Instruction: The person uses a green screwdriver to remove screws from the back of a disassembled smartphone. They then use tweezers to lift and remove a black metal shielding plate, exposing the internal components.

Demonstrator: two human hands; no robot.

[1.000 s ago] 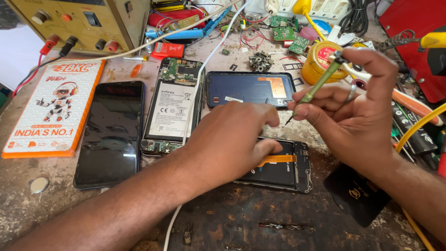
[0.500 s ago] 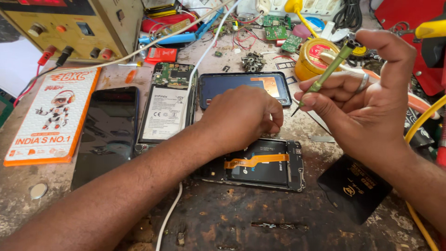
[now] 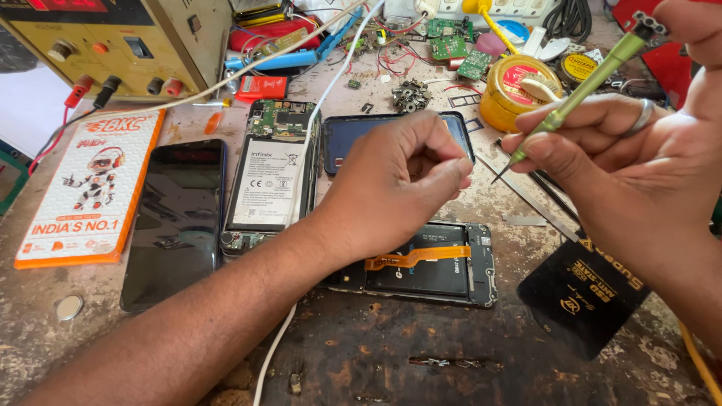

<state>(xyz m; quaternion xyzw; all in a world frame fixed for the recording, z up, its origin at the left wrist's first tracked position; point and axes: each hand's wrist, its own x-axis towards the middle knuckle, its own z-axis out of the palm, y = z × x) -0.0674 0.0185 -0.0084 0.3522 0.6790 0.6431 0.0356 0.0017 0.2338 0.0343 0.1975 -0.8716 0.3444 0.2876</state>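
Note:
My left hand (image 3: 398, 184) hovers with thumb and fingers pinched together just above a black phone frame (image 3: 451, 274) that has an orange flex cable across it. Nothing can be seen between the pinched fingers. My right hand (image 3: 639, 173) holds a slim green screwdriver (image 3: 583, 90) tilted, its tip pointing down-left toward my left hand and clear of the frame. A blue back cover (image 3: 346, 139) lies behind my left hand, partly hidden by it.
An opened phone with a white battery (image 3: 267, 180) and a black phone (image 3: 177, 218) lie to the left, beside an orange-and-white box (image 3: 86, 188). A yellow power supply (image 3: 128, 45), a yellow tin (image 3: 515, 94), circuit boards, a black pouch (image 3: 583, 297) and a white cable (image 3: 274, 353) crowd the worn bench.
My left hand has lifted off the phone frame with its fingers pinched. My right hand has drawn the screwdriver up and to the right, away from the frame.

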